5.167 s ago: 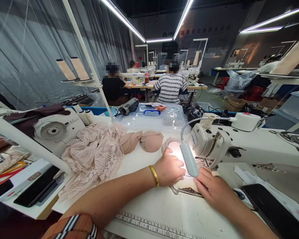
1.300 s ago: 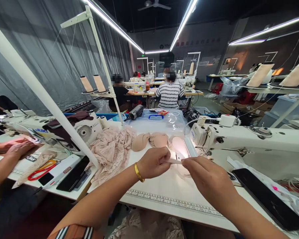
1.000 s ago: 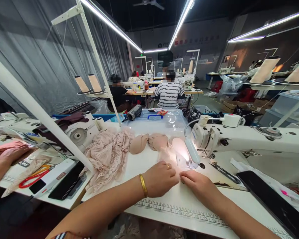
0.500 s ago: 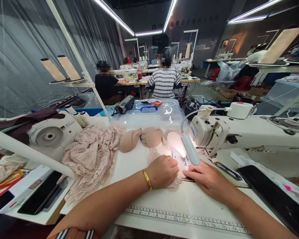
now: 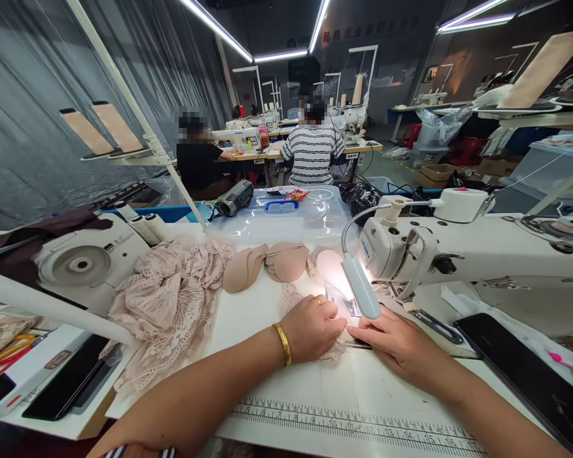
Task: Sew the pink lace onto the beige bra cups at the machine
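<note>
My left hand (image 5: pixel 311 327), with a gold bangle and a ring, lies fingers curled on a small piece of pink lace (image 5: pixel 334 351) on the white sewing table (image 5: pixel 315 394). My right hand (image 5: pixel 395 343) rests beside it with its fingers pressed flat on the same piece. Both hands sit just in front of the needle area of the white sewing machine (image 5: pixel 462 254), under its small lit lamp (image 5: pixel 360 294). What lies under the fingertips is hidden by the lamp and its glare.
A heap of pink lace (image 5: pixel 172 305) and several beige bra cups (image 5: pixel 267 264) lie to the left. A clear plastic box (image 5: pixel 286 219) stands behind. Black phones lie at right (image 5: pixel 524 375) and left (image 5: pixel 67 381). Other people sit sewing at far tables.
My hands held a small strip up between them, then came down onto the table and moved forward to the needle area with the lace piece. The camera has dipped and drawn closer.
</note>
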The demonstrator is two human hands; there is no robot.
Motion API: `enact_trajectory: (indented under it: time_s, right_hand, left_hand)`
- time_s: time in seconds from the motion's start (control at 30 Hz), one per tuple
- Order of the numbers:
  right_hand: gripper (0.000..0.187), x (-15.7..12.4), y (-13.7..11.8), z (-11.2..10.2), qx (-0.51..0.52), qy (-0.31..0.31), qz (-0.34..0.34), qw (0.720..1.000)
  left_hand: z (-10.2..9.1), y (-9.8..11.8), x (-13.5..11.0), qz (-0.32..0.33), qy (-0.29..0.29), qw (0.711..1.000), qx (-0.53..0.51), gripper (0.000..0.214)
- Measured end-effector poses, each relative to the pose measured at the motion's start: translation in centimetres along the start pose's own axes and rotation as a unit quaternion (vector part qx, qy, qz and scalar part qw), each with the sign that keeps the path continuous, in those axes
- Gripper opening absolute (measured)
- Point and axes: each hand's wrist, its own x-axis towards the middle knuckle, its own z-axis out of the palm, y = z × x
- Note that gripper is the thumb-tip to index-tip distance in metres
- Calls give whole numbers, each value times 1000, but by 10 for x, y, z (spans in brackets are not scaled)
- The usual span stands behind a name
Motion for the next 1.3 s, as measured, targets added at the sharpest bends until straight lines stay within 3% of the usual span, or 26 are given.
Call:
enact_trajectory:
  time_s: [0.3, 0.47, 0.7, 0.8, 1.07, 1.3]
  right_hand:
    - [41, -2, 3, 2, -32, -13, -13, 999]
    - [38, -2, 5, 4, -65, -17, -14, 998]
    - [33, 2, 5, 4, -90, 19, 9, 996]
    - [30, 4, 6, 4, -92, 28, 22, 995]
    - [24, 0, 18, 12, -121, -19, 113, 986]
    - [21, 0, 20, 14, -149, 11, 98, 984]
  left_hand:
    - [7, -1, 0, -3, 5, 1000, -19, 16]
    - [8, -2, 3, -11, 46, 998, -47, 18]
    - [4, -6, 17, -12, 3, 999, -50, 22]
    - [6, -10, 24, -10, 15, 998, -58, 19]
    - [16, -18, 38, -9, 37, 997, -64, 17]
    - [17, -19, 40, -11, 43, 995, -84, 18]
